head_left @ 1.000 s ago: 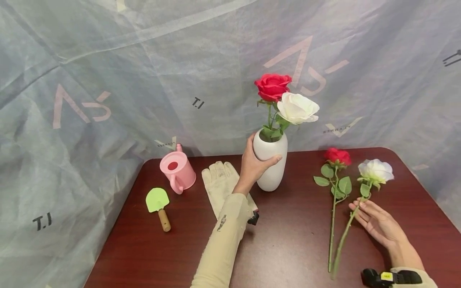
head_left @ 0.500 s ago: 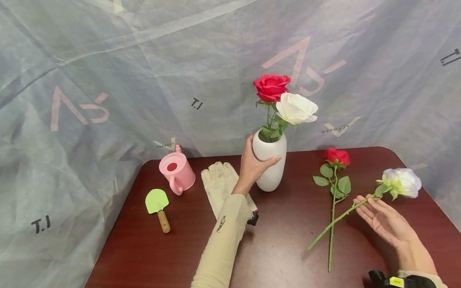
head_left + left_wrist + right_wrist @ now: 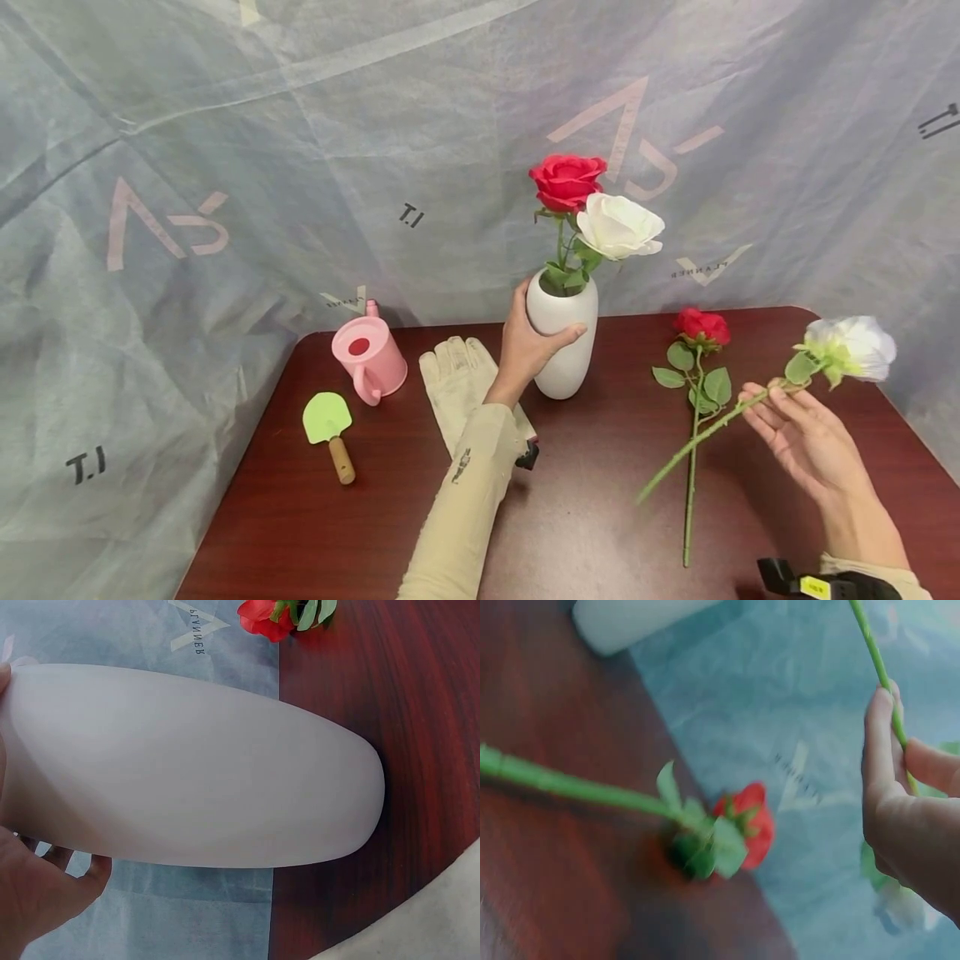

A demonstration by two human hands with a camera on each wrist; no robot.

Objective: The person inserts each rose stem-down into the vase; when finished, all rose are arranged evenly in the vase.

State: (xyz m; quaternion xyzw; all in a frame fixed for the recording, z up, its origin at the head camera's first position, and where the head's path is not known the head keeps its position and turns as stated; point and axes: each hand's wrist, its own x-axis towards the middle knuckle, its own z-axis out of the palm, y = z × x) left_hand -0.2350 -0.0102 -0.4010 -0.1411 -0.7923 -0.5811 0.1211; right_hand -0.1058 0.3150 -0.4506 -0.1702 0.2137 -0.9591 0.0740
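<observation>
My left hand (image 3: 528, 346) grips the white vase (image 3: 562, 367) near its top, thumb across the front. The vase stands upright at the back of the table and holds a red rose (image 3: 567, 182) and a white rose (image 3: 618, 227). With thumb and fingertips my right hand (image 3: 813, 446) pinches a second white rose (image 3: 855, 348) by the stem just under its leaves. Its bloom points right and its stem slants down to the left, crossing over a second red rose (image 3: 702, 327) that lies on the table. In the right wrist view the pinched stem (image 3: 870, 641) shows between the fingers.
A cream work glove (image 3: 457, 379) lies left of the vase, partly under the left forearm. Further left stand a pink watering can (image 3: 382, 362) and a small trowel (image 3: 327, 417) with a green blade. A grey printed sheet (image 3: 315, 167) hangs behind the brown table (image 3: 600, 508).
The right hand has lifted the white rose from beside the red one, swinging its bloom right and its stem end left, then raised it slightly. The left hand and vase stay put.
</observation>
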